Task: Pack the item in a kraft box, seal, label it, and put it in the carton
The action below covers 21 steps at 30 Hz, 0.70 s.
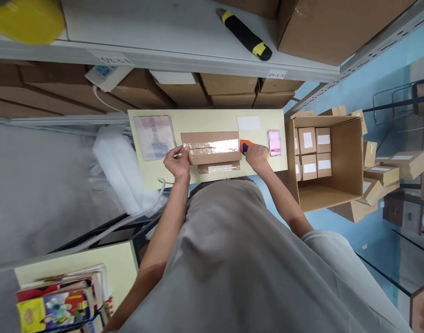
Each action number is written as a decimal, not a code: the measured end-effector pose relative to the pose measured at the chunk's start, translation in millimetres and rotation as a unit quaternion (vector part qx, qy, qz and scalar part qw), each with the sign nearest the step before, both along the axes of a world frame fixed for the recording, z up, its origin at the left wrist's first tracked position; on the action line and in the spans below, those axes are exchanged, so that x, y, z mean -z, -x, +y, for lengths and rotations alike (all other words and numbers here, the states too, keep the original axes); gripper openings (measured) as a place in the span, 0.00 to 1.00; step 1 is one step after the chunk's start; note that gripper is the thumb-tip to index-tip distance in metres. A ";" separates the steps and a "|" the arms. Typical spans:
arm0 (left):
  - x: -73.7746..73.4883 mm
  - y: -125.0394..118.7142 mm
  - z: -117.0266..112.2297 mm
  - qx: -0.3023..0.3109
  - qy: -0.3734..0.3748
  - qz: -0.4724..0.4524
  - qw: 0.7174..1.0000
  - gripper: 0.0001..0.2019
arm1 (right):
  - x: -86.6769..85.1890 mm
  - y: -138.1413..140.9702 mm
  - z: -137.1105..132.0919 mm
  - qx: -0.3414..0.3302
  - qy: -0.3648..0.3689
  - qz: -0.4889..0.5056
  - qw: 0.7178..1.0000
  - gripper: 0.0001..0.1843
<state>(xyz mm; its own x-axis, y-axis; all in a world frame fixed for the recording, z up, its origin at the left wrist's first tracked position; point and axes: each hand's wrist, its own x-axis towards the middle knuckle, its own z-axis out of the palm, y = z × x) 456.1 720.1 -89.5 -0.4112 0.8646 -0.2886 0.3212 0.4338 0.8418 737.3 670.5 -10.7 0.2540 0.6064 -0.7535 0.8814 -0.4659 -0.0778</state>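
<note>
A flat brown cardboard box (pixel 212 161) lies on the pale yellow tabletop (pixel 194 121), with shiny clear packing tape (pixel 219 147) along its top. My left hand (pixel 177 162) grips the box's left end, thumb over the tape and fingers curled at the edge. At the right end, my right hand (pixel 256 156) is wrapped around an orange and dark blue tape dispenser (pixel 246 146), its head touching or close to the box edge. What lies under my right palm is hidden.
A large open carton (pixel 330 196) holding several small labelled boxes stands right of the table. Above is a metal shelf (pixel 156 27) with a utility knife (pixel 245 34). A printed sheet (pixel 154 138) and a pink card (pixel 274 142) lie on the tabletop. Books (pixel 62 307) sit lower left.
</note>
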 end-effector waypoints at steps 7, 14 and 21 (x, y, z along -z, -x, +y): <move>-2.9 0.8 -3.2 0.011 0.002 -0.029 1.000 0.08 | 37.0 7.5 -12.9 0.042 -0.029 -0.101 0.994 0.19; -3.7 3.2 -3.3 0.027 -0.009 -0.046 0.999 0.09 | 60.1 -6.2 -41.8 0.073 -0.056 -0.110 0.990 0.29; -0.3 9.6 -5.2 0.058 -0.005 -0.044 0.997 0.12 | 37.6 -3.2 -48.1 0.121 -0.139 -0.122 0.975 0.28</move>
